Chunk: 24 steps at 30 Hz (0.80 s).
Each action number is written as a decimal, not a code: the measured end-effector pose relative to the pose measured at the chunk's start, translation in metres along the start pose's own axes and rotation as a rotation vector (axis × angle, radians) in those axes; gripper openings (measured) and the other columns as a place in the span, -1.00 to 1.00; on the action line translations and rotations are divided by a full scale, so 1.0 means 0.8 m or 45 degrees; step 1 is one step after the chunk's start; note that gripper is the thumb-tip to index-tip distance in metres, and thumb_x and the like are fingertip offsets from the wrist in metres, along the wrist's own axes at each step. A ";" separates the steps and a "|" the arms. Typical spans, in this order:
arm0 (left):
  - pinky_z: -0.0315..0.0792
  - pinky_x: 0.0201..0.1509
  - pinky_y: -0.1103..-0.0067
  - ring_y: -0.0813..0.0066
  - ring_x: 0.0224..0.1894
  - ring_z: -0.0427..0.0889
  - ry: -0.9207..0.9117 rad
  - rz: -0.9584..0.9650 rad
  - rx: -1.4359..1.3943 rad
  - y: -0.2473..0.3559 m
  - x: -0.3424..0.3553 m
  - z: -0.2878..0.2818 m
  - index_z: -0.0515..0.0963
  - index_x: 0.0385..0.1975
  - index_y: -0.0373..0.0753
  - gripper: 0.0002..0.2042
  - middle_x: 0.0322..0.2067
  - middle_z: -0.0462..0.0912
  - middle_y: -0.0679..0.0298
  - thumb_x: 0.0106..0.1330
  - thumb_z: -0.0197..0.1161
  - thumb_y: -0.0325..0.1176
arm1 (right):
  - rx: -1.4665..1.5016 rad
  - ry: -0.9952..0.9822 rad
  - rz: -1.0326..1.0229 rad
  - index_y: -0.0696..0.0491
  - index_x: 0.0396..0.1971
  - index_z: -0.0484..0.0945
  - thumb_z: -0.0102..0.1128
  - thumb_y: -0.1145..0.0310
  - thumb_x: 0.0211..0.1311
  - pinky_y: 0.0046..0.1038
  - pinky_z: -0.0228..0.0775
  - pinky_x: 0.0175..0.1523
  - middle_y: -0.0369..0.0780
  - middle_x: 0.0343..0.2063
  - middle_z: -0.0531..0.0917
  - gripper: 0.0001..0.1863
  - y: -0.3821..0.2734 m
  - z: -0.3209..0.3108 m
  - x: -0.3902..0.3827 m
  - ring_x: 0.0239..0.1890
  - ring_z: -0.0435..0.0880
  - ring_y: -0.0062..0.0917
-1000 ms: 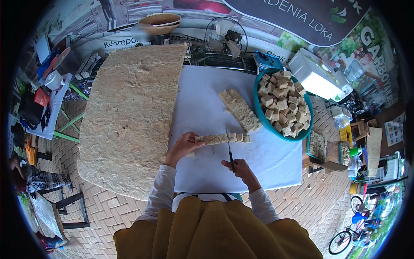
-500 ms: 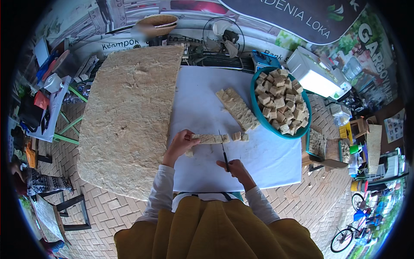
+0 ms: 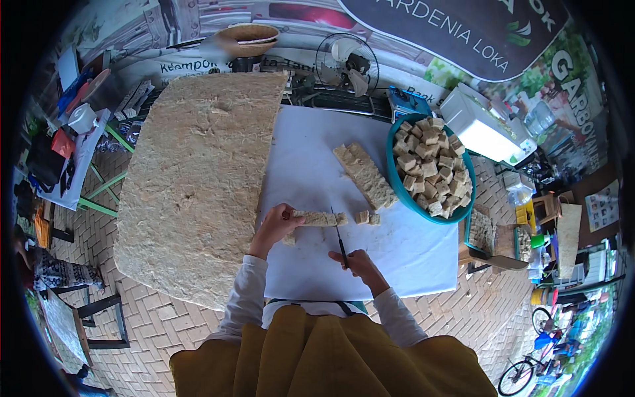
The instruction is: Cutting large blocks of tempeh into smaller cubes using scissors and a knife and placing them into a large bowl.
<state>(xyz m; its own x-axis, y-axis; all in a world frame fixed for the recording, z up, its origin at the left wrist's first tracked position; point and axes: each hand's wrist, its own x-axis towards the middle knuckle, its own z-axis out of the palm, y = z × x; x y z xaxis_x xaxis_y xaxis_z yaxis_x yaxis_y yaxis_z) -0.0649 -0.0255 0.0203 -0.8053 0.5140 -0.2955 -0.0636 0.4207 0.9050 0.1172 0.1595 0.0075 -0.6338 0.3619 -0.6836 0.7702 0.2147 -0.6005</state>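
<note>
My left hand (image 3: 271,227) pinches the left end of a narrow beige fibrous strip (image 3: 311,218) that looks like rockwool and lies on the white-covered table (image 3: 311,271). A thin-bladed knife (image 3: 342,247) with a black handle is gripped in my right hand (image 3: 360,263). Its blade crosses the strip near the right end. Just to the right sit a few small cut blocks (image 3: 368,218). Another small piece (image 3: 289,239) lies under my left hand, partly hidden. Farther off, a wider length of the same material (image 3: 366,177) lies slantwise.
A large fibrous slab (image 3: 192,178) covers the table's left side. At the right stands a teal basin (image 3: 393,180) heaped with cut cubes (image 3: 433,165). A fan (image 3: 347,65), a blue scale (image 3: 408,102) and a white box (image 3: 479,122) are along the back.
The knife and my right hand have shifted slightly left along the strip. My left hand keeps its hold. The whole view has tilted a little.
</note>
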 end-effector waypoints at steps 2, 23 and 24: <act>0.41 -0.36 0.61 0.53 -0.43 0.58 0.009 0.001 -0.030 0.009 -0.005 -0.001 0.49 -0.37 -0.37 -0.64 -0.50 0.60 0.24 -0.02 0.40 -0.23 | -0.028 -0.012 0.041 0.06 -0.86 0.42 0.33 -0.30 -0.25 -0.60 0.05 -0.71 -0.35 -0.84 0.40 -0.34 -0.006 -0.004 -0.002 -0.82 0.28 -0.68; 0.34 -0.41 0.67 0.63 -0.41 0.49 0.139 0.085 -0.383 -0.007 0.009 0.005 0.46 -0.20 -0.36 -0.61 -0.45 0.58 0.29 0.08 0.35 -0.23 | 0.199 -0.515 0.034 0.07 -0.49 0.37 0.14 -0.33 -0.03 -0.67 0.02 -0.59 -0.39 -0.63 0.25 -0.35 -0.012 0.006 -0.023 -0.64 0.17 -0.74; 0.34 -0.41 0.67 0.63 -0.41 0.49 0.139 0.084 -0.384 -0.013 0.008 0.006 0.46 -0.20 -0.36 -0.61 -0.45 0.58 0.29 0.08 0.35 -0.23 | 0.198 -0.516 0.035 0.07 -0.49 0.37 0.14 -0.33 -0.03 -0.67 0.02 -0.59 -0.39 -0.63 0.25 -0.35 -0.015 0.010 -0.023 -0.64 0.17 -0.74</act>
<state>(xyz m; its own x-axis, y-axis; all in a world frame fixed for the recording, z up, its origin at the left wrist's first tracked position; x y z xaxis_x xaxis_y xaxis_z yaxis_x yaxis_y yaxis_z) -0.0665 -0.0227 0.0075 -0.8710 0.4423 -0.2137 -0.1680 0.1405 0.9757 0.1188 0.1433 0.0238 -0.6137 -0.0268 -0.7891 0.7870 0.0595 -0.6141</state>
